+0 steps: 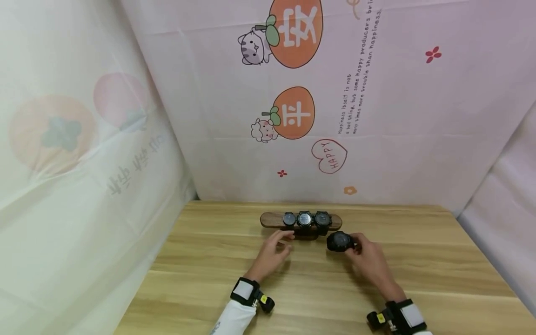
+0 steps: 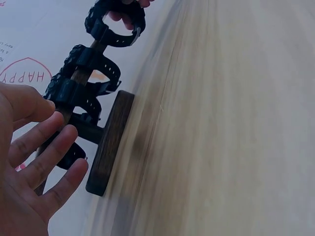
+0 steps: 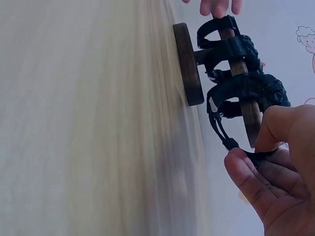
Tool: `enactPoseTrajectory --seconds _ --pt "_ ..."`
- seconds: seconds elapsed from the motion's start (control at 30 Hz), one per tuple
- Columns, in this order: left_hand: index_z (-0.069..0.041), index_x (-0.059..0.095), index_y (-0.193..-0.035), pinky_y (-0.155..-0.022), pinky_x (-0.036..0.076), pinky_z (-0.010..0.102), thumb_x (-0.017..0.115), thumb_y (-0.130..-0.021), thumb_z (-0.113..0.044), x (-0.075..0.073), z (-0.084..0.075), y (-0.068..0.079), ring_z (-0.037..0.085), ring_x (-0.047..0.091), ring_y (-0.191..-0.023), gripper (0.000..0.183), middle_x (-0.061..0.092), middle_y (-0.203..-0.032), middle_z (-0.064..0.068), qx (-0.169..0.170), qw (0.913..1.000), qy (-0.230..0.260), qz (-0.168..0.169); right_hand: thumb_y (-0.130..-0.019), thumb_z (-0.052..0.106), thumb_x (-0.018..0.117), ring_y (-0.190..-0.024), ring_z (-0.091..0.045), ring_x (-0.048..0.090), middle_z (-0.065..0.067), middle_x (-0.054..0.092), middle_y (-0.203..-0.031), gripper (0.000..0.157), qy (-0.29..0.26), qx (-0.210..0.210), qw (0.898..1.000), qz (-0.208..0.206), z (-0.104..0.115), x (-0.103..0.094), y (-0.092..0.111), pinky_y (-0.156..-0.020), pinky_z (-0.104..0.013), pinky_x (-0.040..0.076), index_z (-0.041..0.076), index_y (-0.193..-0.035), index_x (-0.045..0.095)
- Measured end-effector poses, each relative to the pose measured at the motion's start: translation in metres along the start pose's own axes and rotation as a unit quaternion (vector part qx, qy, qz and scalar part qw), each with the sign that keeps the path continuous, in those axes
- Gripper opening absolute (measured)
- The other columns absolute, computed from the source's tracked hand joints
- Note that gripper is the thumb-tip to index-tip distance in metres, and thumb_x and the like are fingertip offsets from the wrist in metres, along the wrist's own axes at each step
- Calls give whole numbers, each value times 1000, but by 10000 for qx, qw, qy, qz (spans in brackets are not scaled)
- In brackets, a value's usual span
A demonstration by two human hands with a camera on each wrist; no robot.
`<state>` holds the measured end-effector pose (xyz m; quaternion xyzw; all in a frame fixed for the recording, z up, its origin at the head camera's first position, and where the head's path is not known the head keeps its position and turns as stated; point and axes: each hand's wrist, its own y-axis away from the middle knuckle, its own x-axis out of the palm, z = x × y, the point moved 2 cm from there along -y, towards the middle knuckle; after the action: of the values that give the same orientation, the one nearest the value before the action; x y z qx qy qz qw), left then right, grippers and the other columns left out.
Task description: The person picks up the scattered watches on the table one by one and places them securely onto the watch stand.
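A dark wooden watch stand [image 1: 270,219] bears three black wristwatches in a row: a left one [image 1: 289,219], a middle one with a bright dial [image 1: 304,218] and a right one [image 1: 323,219]. My right hand [image 1: 368,260] pinches a fourth black watch [image 1: 339,241] by its strap, just in front of the stand's right end. In the left wrist view this held watch [image 2: 139,30] shows its strap curved into a loop. My left hand [image 1: 271,255] is in front of the stand's left half, fingers loosely spread and holding nothing, fingertips close to the watches.
The stand's flat base [image 3: 188,64] rests on the wood-grain table [image 1: 209,260] near its back edge. A printed white cloth [image 1: 226,102] hangs behind the table, with more cloth along both sides. Each wrist wears a strapped camera, such as the left one [image 1: 266,303].
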<state>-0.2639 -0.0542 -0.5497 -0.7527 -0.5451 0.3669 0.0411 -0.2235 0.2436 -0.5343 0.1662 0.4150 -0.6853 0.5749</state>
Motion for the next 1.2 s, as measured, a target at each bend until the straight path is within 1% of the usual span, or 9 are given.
enactPoseTrajectory --seconds 0.1,0.33,0.53,0.67,0.8,0.9,1.03,1.2 --pt "-10 55 -132 -89 53 28 65 -89 1 3 -2 -1 11 56 -108 46 60 -118 -2 -34 10000 29 29 -79 9 70 -70 -15 60 -10 68 -85 38 -28 -13 10000 -28 2 3 0 -58 -32 54 1 -115 61" --pt "-12 54 -134 -90 52 26 64 -91 -3 11 -7 -8 7 56 -106 45 58 -118 -7 -108 9999 87 62 -78 8 70 -71 -15 62 -13 70 -90 37 -138 -80 9998 -73 8 6 1 -59 -32 55 1 -114 62" --pt "-11 54 -134 -88 54 30 64 -91 -2 16 -13 -10 14 59 -105 45 60 -119 0 14 9999 158 4 -77 5 71 -70 -14 61 -10 68 -85 37 -223 -102 9997 -12 13 11 2 -57 -30 55 1 -113 62" --pt "-7 54 -132 -86 55 33 64 -90 -1 21 -15 -11 20 59 -105 44 60 -118 6 112 9996 235 -121 -77 6 71 -71 -13 60 -10 68 -88 38 -205 -62 9997 89 15 14 3 -59 -30 55 2 -114 62" --pt "-8 54 -132 -87 54 31 64 -91 -3 25 -16 -13 16 59 -106 43 60 -118 3 143 9994 275 -121 -77 6 71 -71 -13 61 -10 69 -89 37 -221 -60 9997 64 18 16 4 -59 -31 55 3 -113 62" --pt "-9 54 -133 -88 54 29 64 -91 -1 27 -17 -15 14 58 -106 44 59 -119 2 153 9993 345 -85 -76 5 71 -70 -14 60 -10 69 -87 38 -263 -88 9996 50 20 18 4 -58 -31 55 2 -113 62" --pt "-8 54 -133 -89 53 28 64 -90 1 31 -17 -15 15 58 -107 44 59 -120 3 179 9989 420 -52 -74 4 71 -69 -13 60 -8 68 -86 40 -334 -67 9994 102 21 22 4 -58 -29 55 2 -113 62" --pt "-9 54 -133 -89 53 28 64 -91 -4 33 -19 -16 16 58 -108 44 57 -121 2 137 9991 400 -29 -76 5 70 -69 -12 60 -7 67 -85 39 -445 -73 9989 150 25 25 5 -57 -27 55 3 -114 62"
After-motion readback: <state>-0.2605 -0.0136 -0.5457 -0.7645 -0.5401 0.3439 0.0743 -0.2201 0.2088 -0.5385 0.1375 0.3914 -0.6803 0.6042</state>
